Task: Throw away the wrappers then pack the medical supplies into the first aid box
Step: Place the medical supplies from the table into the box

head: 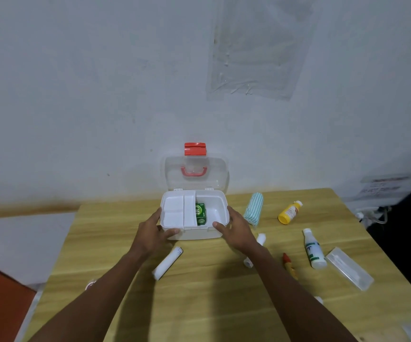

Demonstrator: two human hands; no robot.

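Observation:
The white first aid box (pixel 218 233) stands open at the table's far middle, its clear lid (pixel 220 172) with red latch upright against the wall. Inside, a white tray (pixel 174 213) covers the left half and a green packet (pixel 200 214) lies beside it. My left hand (pixel 153 233) grips the box's left front corner, thumb on the front wall. My right hand (pixel 235 228) grips the right front corner the same way. A white roll (pixel 167 263) lies in front of the box.
On the wooden table (pixel 199 304), right of the box, lie a teal striped roll (pixel 254 208), a yellow bottle (pixel 289 212), a white-green bottle (pixel 314 249), a red-yellow tube (pixel 290 265), a clear plastic case (pixel 349 267) and a small white tube (pixel 261 239). The wall stands close behind.

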